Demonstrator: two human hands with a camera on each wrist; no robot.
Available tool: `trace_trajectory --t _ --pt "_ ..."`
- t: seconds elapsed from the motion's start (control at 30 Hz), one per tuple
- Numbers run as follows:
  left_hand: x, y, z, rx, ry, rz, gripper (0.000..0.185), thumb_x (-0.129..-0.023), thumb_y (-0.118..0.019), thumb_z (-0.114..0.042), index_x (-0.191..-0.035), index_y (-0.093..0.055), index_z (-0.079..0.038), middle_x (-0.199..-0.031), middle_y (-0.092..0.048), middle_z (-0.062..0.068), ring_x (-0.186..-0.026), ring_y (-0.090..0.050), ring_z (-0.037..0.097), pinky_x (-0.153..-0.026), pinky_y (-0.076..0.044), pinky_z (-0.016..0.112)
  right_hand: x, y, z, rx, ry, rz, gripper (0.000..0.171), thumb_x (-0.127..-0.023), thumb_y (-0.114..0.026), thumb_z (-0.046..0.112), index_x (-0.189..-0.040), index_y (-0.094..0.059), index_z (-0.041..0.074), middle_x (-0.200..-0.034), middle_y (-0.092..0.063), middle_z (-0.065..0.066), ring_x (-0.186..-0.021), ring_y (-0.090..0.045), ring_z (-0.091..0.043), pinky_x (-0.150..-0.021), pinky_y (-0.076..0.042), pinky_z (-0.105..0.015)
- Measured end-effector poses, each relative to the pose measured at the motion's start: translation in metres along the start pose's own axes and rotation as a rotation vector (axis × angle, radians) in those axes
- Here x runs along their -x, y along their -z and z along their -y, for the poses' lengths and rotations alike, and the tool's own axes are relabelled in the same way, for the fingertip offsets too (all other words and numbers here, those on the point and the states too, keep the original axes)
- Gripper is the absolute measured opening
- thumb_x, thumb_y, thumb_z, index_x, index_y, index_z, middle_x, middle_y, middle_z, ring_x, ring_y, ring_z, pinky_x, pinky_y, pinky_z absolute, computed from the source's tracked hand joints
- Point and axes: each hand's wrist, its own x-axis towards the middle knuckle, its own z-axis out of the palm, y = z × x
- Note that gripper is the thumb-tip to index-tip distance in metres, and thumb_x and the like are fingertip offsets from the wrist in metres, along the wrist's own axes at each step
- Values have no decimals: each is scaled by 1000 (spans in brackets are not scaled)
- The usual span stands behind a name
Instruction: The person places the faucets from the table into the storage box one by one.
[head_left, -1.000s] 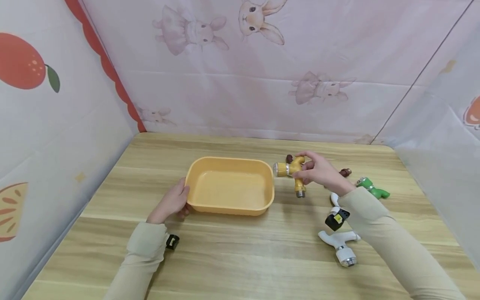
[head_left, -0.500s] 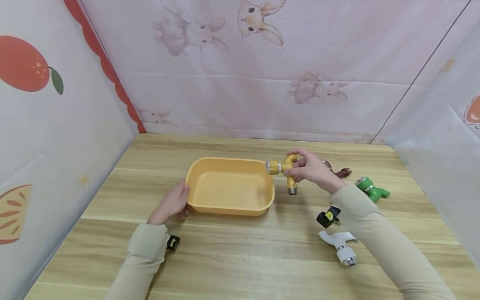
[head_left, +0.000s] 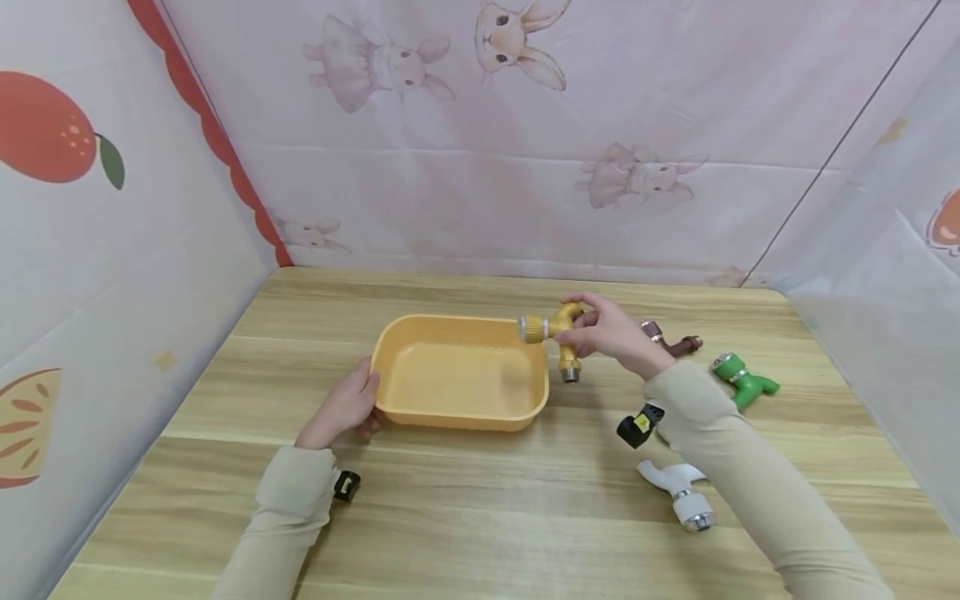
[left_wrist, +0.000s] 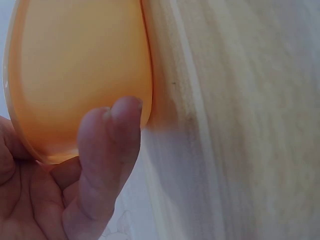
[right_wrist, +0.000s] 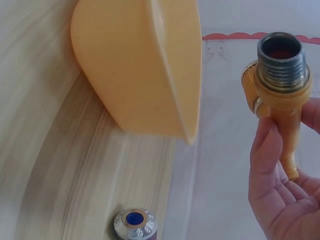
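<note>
- Our right hand [head_left: 611, 333] has its fingers curled tight around a yellow tap [head_left: 555, 329]. We hold it up in the air, just over the right rim of the tub [head_left: 459, 421], so it hangs free of the table [head_left: 480, 517].
- Our left hand [head_left: 341, 408] rests on the left end of the tub, thumb on the rim and fingers curled under it. We think this keeps the tub from sliding.
- Right of the tub lie a brown tap [head_left: 675, 340], a green tap [head_left: 741, 379] and a white tap [head_left: 684, 492], well apart from it.
- We see no words we can read. The walls only show bunnies and oranges.
</note>
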Motion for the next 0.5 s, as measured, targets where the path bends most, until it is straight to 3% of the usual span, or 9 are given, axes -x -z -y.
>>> trace_trajectory --t 0.13,0.37,0.5 --pt "0 0 0 4 -4 1 33 -100 -25 -16 -129 -30 -1 -66 -55 16 -49 -55 22 -41 -52 36 -2 -5 4 -10 -9 4 63 -78 -69 5 -133 -37 5 -82 -57 -10 -60 -57 -14 -59 -55 -30" --pt "-1 -1 1 6 -17 -1 28 -100 -25 -16 -122 -33 -1 -64 -54 14 -48 -55 22 -40 -51 36 -9 -11 10 -11 -2 14 63 -78 -70 5 -132 -39 7 -83 -58 -12 -58 -57 -15 -61 -55 -35" --pt "-1 -1 1 5 -19 -2 29 -100 -25 -17 -123 -33 -1 -64 -54 14 -48 -55 22 -40 -52 36 -11 -15 14 -23 -2 26 63 -77 -70 5 -132 -39 7 -84 -59 -13 -59 -57 -15 -59 -55 -31"
